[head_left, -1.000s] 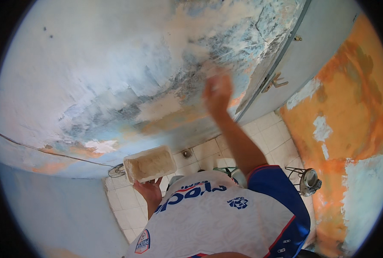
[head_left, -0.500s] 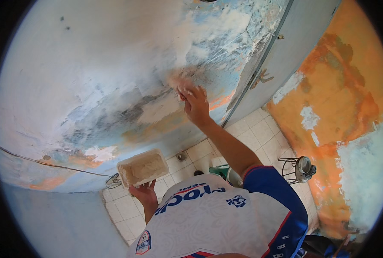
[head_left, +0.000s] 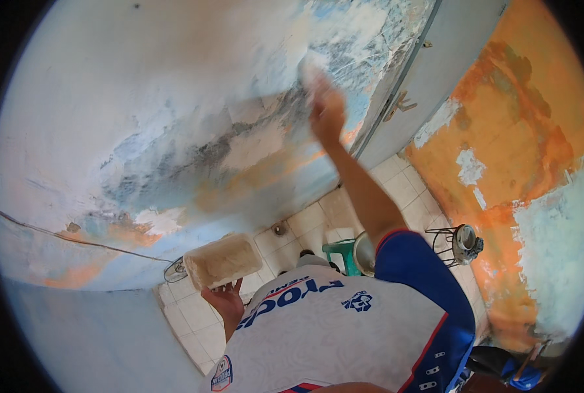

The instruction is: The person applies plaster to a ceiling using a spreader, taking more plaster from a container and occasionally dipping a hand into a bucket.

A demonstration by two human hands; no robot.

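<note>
My left hand (head_left: 225, 302) holds a shallow rectangular tub (head_left: 221, 259) from beneath its near edge. The tub is coated inside with a pale beige paste. Farther up and to the right, my right hand (head_left: 328, 112) is raised at the patchy wall (head_left: 256, 147), its fingers curled. Motion smears the fingertips and a pale shape just beyond them, so what they grip cannot be made out. Around this hand the wall shows grey-black stains, light blue paint and smeared whitish patches.
Right of the patched wall is a grey door (head_left: 436, 82) with a lever handle (head_left: 402, 106). A green stool (head_left: 342, 255) stands on the tiled floor (head_left: 194, 316). Farther right is a thin black metal stand (head_left: 441, 243). A cable (head_left: 76, 240) runs along the lower left wall.
My right hand has moved up and slightly right along the wall. The tub in my left hand has shifted slightly and sits a little lower in view.
</note>
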